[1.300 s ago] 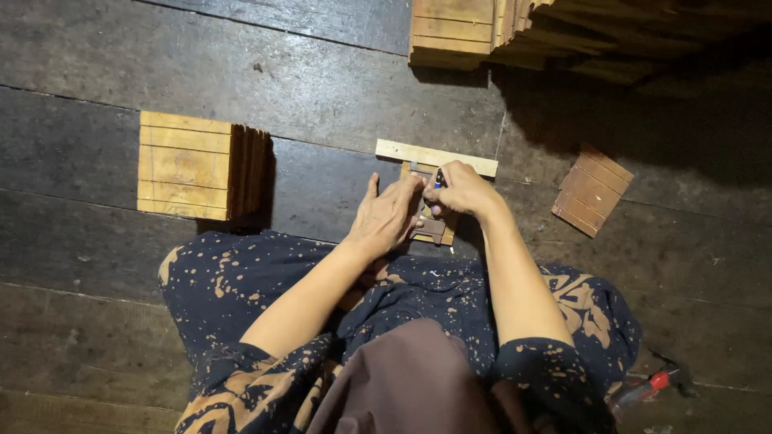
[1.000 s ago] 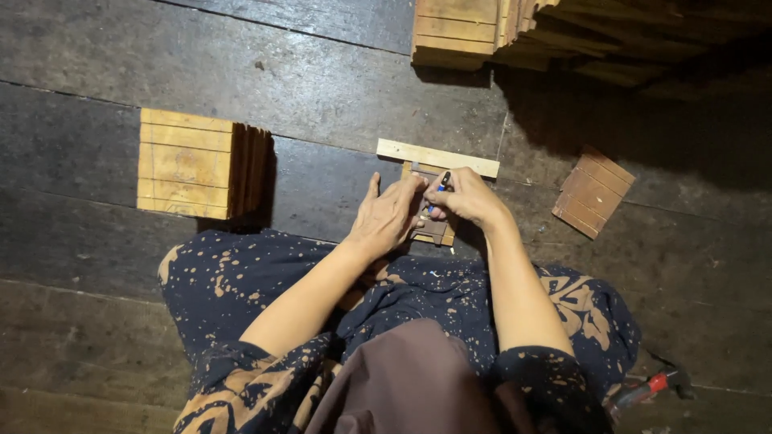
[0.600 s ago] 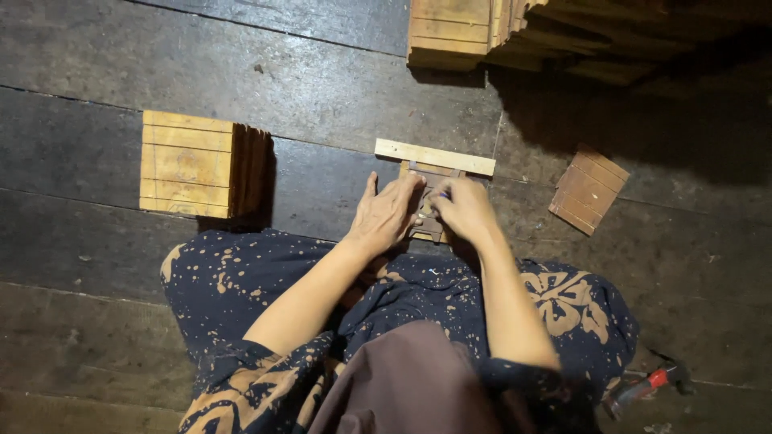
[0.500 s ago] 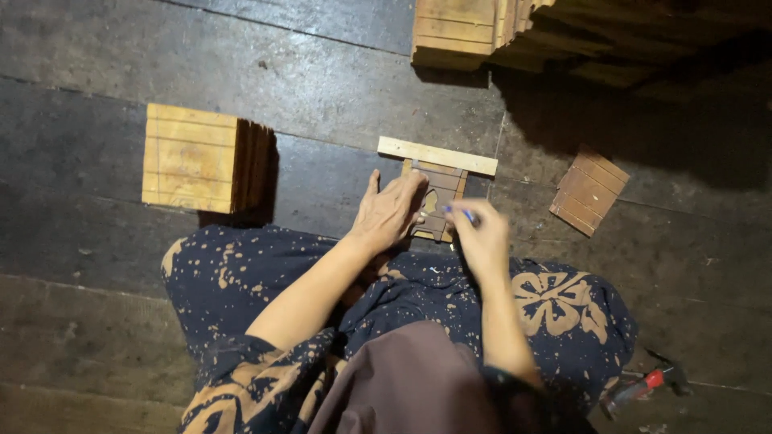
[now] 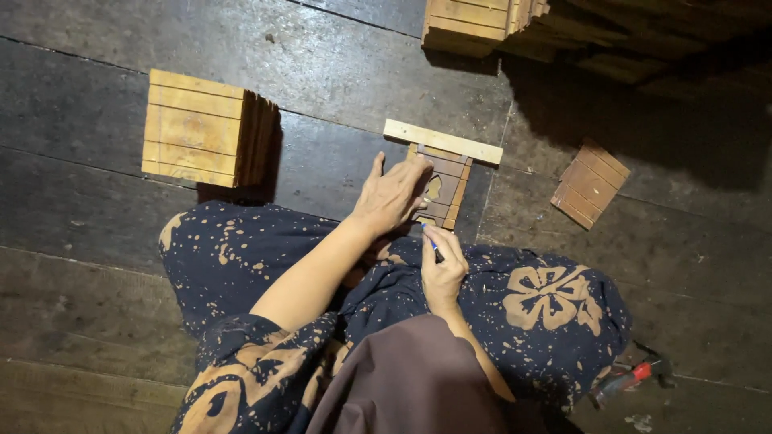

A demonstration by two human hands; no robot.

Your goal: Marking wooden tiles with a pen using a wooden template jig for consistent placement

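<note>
Left hand (image 5: 392, 195) spread flat, pressing a dark cut-out template (image 5: 441, 186) onto a small board against a pale wood strip (image 5: 443, 141). Right hand (image 5: 441, 269) closed around a blue pen (image 5: 430, 241), drawn back at 6 o'clock. Template's long axis: 12 to 6. Left hand nearer.

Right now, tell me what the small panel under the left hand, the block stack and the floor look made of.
Small panel: brownish wood slats, seemingly unvarnished, with a cut-out. Block stack: pale raw wood, grain and layered edges visible. Floor: dark worn planks, likely old wood, seams showing.
</note>
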